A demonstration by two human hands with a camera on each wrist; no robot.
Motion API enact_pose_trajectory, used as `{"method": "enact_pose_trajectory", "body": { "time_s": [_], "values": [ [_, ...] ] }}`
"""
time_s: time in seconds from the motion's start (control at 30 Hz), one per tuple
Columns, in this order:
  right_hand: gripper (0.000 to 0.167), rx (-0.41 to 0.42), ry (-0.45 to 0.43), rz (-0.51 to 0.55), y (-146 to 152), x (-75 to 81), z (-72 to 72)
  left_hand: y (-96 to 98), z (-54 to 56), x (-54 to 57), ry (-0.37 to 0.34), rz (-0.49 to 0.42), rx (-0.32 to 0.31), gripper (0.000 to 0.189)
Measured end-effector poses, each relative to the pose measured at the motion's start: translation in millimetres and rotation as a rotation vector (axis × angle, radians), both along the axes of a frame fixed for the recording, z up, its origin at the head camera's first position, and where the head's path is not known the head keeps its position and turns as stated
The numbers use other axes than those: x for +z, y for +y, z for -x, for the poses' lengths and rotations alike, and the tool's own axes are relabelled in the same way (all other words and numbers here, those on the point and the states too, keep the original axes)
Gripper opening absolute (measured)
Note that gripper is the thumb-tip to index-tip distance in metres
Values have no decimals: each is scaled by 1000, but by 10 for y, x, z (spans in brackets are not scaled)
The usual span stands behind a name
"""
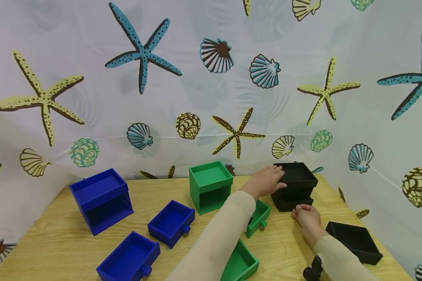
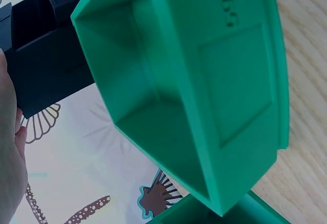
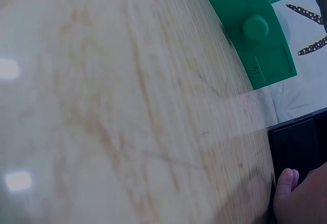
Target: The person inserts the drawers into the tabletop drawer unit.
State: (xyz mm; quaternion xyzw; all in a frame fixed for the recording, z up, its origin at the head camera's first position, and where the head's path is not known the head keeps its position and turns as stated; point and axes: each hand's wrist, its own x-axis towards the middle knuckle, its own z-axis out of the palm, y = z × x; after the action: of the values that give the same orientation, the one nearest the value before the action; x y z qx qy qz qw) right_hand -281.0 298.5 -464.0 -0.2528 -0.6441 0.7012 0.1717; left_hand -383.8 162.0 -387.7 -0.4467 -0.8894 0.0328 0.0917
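Observation:
A black cabinet (image 1: 295,175) with an open-topped tray stands at the back right. My left hand (image 1: 266,182) rests against its left side with extended fingers, the thumb towards the front; in the left wrist view that hand (image 2: 10,147) lies along the cabinet's wall. A black drawer (image 1: 287,205) sits in the lower part of the cabinet. My right hand (image 1: 307,217) is at the drawer's front, fingers curled and fingertips together, covering the place they grip. In the right wrist view, thumb and finger of this hand (image 3: 301,196) meet at the black front.
Another black drawer (image 1: 353,241) lies at the right. Left of my hands stand a green cabinet (image 1: 211,175) with green drawers (image 1: 258,218) before it, and a blue cabinet (image 1: 100,191) with two blue drawers (image 1: 171,220). A patterned cloth (image 1: 197,93) hangs behind the wooden table (image 1: 49,242).

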Motion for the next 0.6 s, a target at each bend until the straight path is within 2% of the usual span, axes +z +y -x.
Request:
{"method": "enact_pose_trajectory", "body": {
  "time_s": [0.6],
  "values": [
    [12,14,-16,54,28,-8,127,17,5,-21,23,10,7,58]
  ]
}}
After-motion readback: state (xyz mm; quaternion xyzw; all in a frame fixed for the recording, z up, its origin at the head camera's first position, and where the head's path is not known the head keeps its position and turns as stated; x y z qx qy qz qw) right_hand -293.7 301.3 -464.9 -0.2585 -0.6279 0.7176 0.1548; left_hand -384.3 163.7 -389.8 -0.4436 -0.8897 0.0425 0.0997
